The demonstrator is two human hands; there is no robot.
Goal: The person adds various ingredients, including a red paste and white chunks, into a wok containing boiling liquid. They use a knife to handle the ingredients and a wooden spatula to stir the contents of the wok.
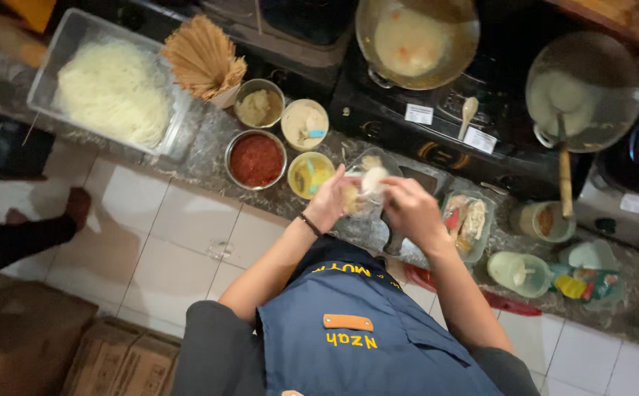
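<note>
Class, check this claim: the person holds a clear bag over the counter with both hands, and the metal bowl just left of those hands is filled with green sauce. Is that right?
Not quite. In the head view the metal bowl holds red sauce, not green. The rest stands: the left hand and right hand both hold the clear bag over the counter, and that bowl sits to their left.

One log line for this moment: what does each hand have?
left hand: holds clear bag | right hand: at bag's other side | nearest: yellow sauce bowl | surface: counter
</note>
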